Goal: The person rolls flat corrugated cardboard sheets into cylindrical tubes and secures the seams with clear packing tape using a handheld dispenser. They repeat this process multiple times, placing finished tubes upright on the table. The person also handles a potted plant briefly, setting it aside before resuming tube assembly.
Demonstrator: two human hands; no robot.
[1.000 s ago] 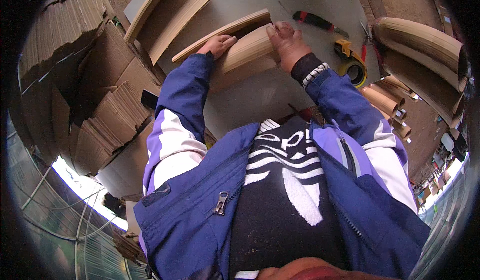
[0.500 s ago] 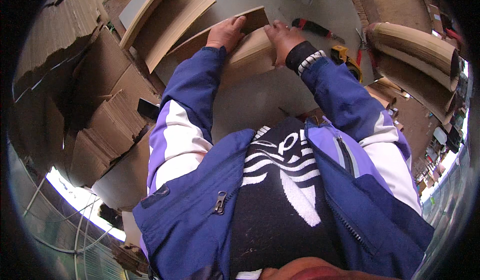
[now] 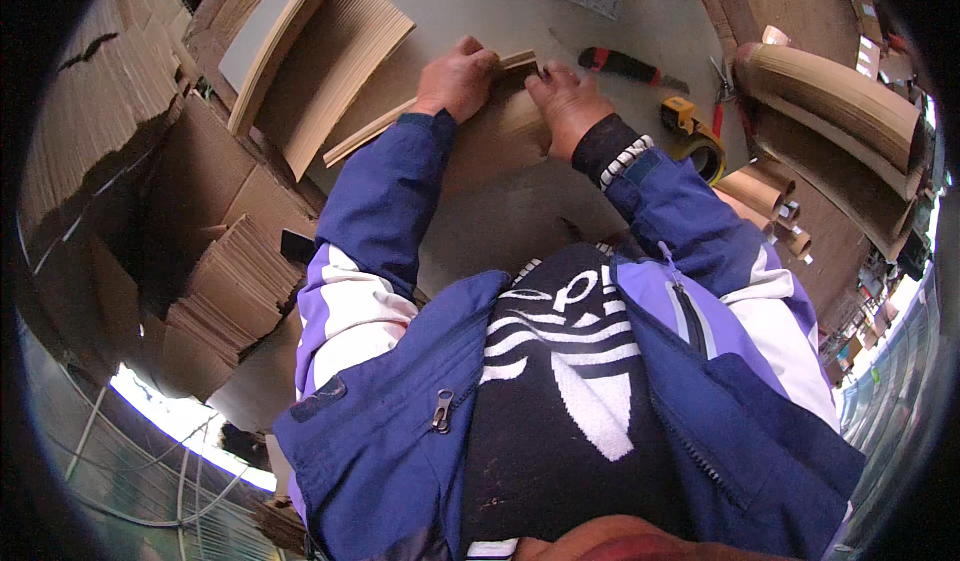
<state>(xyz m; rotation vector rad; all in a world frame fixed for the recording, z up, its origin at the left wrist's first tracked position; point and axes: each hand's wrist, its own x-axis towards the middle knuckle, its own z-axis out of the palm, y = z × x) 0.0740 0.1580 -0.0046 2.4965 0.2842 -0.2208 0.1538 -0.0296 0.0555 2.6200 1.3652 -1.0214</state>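
Observation:
Brown cardboard (image 3: 497,146) lies on the grey table in front of me, its near panel sloping toward my body. My left hand (image 3: 458,79) is closed on its raised far edge, fingers curled over. A short way to the right, my right hand (image 3: 570,109) pinches the same edge near its right end. Part of that edge is hidden behind my fingers. From under my left forearm a thin layered cardboard strip (image 3: 372,133) sticks out to the left.
At the far left stands a bent cardboard stack (image 3: 345,66). To the right lie a red-and-black handled tool (image 3: 632,67), a yellow tape dispenser (image 3: 692,139) and a red-handled tool (image 3: 718,111). Curved cardboard (image 3: 835,101) sits farther right; flattened cardboard piles (image 3: 110,111) rise at the left.
Both hands have drawn closer together along the cardboard's edge. The far panel has tipped, so more of its thin layered edge now shows. My view has shifted slightly.

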